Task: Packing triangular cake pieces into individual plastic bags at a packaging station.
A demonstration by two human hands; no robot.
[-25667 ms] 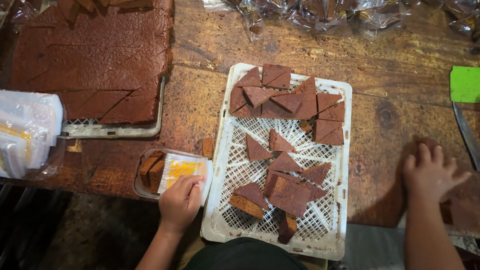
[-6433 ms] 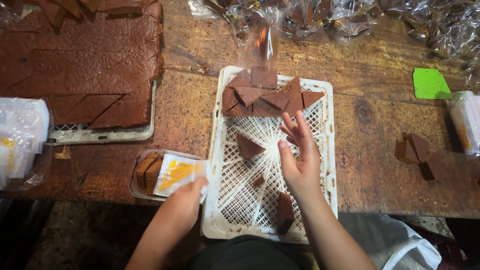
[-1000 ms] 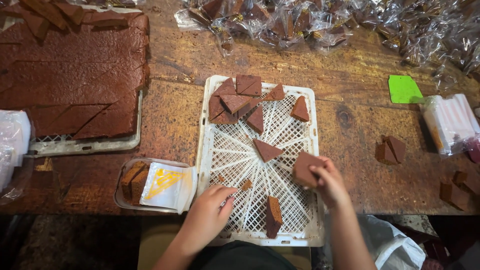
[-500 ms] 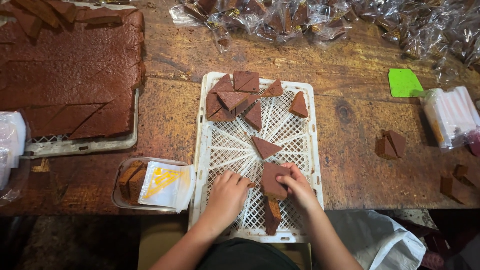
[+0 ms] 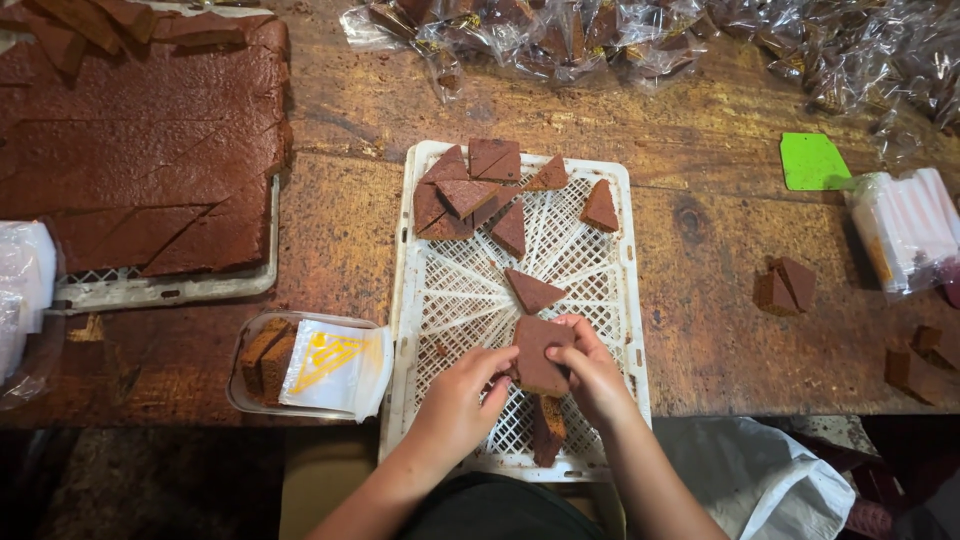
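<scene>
Both my hands hold one brown cake piece point(image 5: 541, 352) above the near end of a white lattice tray point(image 5: 420, 300). My left hand point(image 5: 462, 393) grips its left edge, and my right hand point(image 5: 592, 372) wraps around its right side. Under them another cake slice point(image 5: 545, 432) stands on edge in the tray. A triangular piece point(image 5: 533, 291) lies just beyond my fingers, and several more triangles point(image 5: 468, 193) are heaped at the tray's far end.
A big slab of scored brown cake point(image 5: 140, 170) sits on a rack at the far left. A clear plastic tub point(image 5: 262, 358) with cake and a yellow-printed bag lies left of the tray. Wrapped cakes point(image 5: 560, 35) line the back; a green scraper point(image 5: 812, 162), bags point(image 5: 905, 228) and loose pieces point(image 5: 785, 285) lie right.
My right hand carried the cake piece left toward the tray's middle. My left hand left the tub side and came up to grip the same piece.
</scene>
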